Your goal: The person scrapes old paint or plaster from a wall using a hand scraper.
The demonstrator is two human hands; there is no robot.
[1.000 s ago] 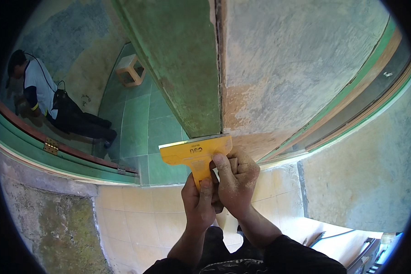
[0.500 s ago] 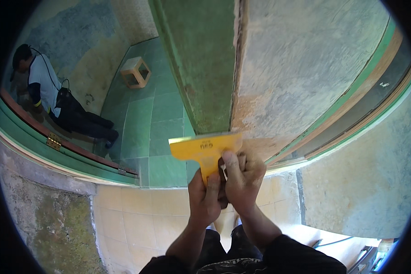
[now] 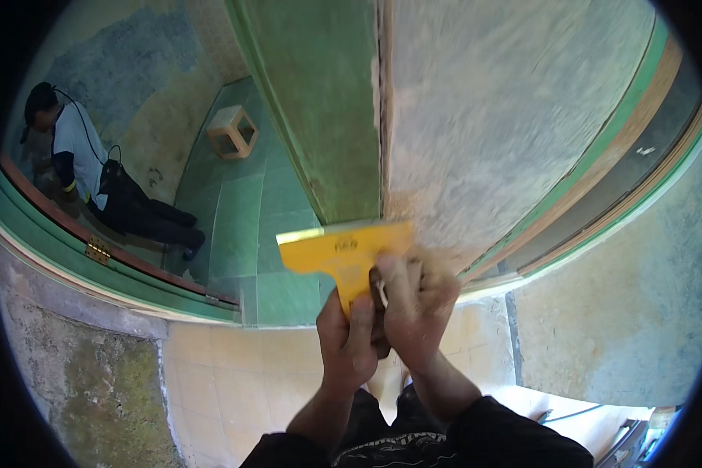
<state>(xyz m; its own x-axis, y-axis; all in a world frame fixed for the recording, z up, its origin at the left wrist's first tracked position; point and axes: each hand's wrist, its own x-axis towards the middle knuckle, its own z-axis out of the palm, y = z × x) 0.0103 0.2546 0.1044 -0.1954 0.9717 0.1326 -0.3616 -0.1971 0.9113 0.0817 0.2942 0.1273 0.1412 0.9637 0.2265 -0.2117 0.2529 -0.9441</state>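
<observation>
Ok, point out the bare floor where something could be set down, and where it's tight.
Bare room: the green floor tiles between the small wooden stool and the seated person, and the cream tiles left of the forearms. Tight: both hands, left hand and right hand, grip the yellow plastic scraper against the bare grey wall.

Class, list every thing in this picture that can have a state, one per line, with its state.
Yellow scraper: gripped, blade edge against the wall.
Left hand: closed on the scraper handle.
Right hand: closed on the handle, blurred.
Wall: bare, paint scraped off.
Wooden stool: upright, unoccupied.
Other person: sitting.
</observation>
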